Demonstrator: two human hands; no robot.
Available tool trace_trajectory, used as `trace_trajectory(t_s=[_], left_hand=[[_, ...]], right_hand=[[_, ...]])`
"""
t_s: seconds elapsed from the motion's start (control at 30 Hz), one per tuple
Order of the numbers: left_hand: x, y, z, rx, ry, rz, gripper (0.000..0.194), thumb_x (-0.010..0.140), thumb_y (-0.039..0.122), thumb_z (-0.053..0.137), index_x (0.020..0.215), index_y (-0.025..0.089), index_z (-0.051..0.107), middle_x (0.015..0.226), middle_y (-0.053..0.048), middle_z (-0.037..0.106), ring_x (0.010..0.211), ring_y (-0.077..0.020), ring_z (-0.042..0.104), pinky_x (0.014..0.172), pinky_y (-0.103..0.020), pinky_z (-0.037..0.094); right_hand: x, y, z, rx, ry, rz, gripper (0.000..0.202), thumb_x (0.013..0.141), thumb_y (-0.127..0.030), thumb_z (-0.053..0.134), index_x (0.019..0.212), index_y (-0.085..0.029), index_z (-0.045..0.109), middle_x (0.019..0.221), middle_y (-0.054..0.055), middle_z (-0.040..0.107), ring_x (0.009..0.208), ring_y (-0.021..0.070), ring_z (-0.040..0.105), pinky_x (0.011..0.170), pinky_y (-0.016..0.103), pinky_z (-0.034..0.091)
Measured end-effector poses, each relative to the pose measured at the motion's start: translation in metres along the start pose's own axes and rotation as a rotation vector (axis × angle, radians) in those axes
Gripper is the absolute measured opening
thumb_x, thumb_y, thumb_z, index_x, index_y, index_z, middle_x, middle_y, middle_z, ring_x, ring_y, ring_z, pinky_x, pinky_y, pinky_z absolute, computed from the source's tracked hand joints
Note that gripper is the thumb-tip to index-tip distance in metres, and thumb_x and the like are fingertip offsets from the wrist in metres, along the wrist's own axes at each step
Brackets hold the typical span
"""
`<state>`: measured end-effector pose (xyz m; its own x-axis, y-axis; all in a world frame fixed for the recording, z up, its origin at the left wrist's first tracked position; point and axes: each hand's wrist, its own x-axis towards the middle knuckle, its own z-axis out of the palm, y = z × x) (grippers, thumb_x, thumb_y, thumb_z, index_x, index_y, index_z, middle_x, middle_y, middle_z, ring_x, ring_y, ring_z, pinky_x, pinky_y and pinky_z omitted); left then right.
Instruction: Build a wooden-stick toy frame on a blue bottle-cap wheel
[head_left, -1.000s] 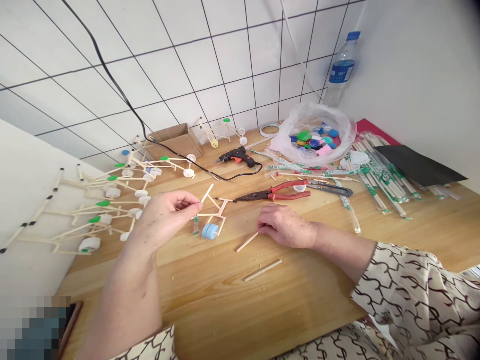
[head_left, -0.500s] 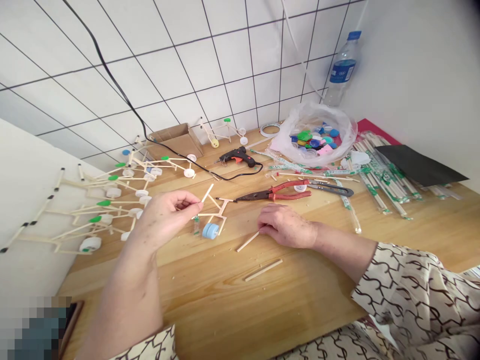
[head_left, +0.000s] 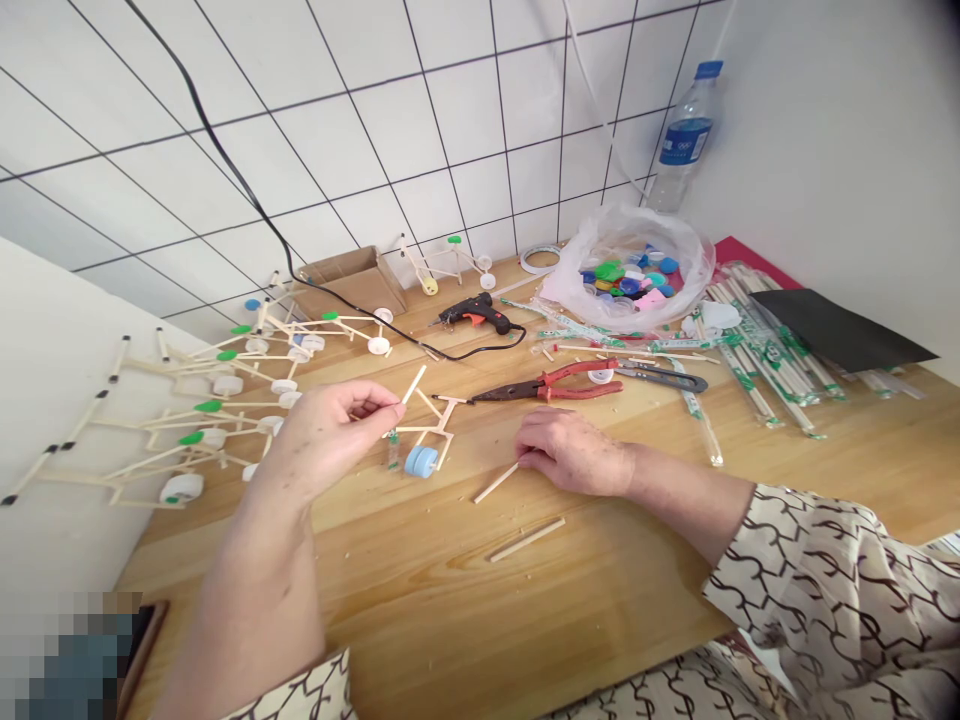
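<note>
Left hand: clamped on pale stick, left of frame centre.
Right hand: pinching wooden stick, right of centre.

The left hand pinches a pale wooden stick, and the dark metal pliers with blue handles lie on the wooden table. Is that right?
One error: the head view shows the dark metal pliers with red handles. They do lie on the wooden table, and the left hand does pinch the wooden stick.
</note>
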<state>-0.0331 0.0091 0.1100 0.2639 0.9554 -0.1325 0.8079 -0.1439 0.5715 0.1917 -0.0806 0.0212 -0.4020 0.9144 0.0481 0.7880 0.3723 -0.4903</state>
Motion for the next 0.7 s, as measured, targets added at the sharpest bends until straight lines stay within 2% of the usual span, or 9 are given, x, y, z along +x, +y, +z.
trace_trajectory(t_s=[0.6,0.7], left_hand=[[-0.0017,0.0032,-0.0009,-0.001,-0.002,-0.005,0.027,0.059,0.043,0.058,0.070,0.020,0.066,0.071,-0.001,0.068,0.064,-0.0163,0.056,0.059,-0.026,0.040],[-0.0038,0.0012,-0.0029,0.024,0.012,0.003,0.027,0.061,0.044,0.058,0.072,0.020,0.066,0.070,0.000,0.068,0.062,-0.0153,0.055,0.055,-0.025,0.038]], right_hand=[[0.0000,-0.0026,-0.0028,-0.006,-0.024,0.013,0.013,0.086,-0.015,0.055,0.079,-0.015,0.066,0.082,0.007,0.065,0.082,0.0172,0.056,0.071,0.027,0.040],[-0.0003,-0.0028,-0.0032,-0.006,-0.022,0.010,0.013,0.086,-0.015,0.055,0.079,-0.015,0.066,0.083,0.007,0.065,0.082,0.0174,0.056,0.072,0.027,0.040]])
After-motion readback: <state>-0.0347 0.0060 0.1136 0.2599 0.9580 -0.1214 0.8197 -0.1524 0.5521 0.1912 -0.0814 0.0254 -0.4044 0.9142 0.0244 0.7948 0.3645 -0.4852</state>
